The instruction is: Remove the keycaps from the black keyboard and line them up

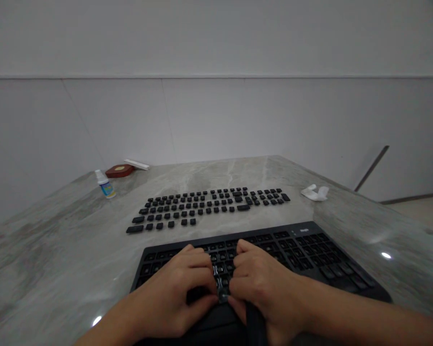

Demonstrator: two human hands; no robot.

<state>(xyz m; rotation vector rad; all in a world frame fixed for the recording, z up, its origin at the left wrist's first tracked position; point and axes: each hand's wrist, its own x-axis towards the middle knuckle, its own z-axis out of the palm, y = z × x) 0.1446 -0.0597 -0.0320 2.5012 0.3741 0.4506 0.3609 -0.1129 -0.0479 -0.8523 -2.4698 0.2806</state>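
Observation:
A black keyboard [285, 235] lies in front of me, most of its key wells bare of caps. My left hand [187, 288] rests on its middle with fingers curled and thumb and fingertip pinched together. Whatever may be between them is hidden. Close beside it, my right hand [260, 283] is closed, its thumb tip near the same bare well [222, 294]. A dark bar-like thing [255, 324] sticks out below the right palm; its kind cannot be made out. Beyond the keyboard, loose black keycaps [182, 206] lie in rows.
The grey marbled table [75, 250] meets a pale wall. Towards the back left stand a small white-capped bottle [106, 185], a reddish-brown box [120, 170] and a white flat piece [137, 164]. Crumpled white tissue [315, 193] lies at the right.

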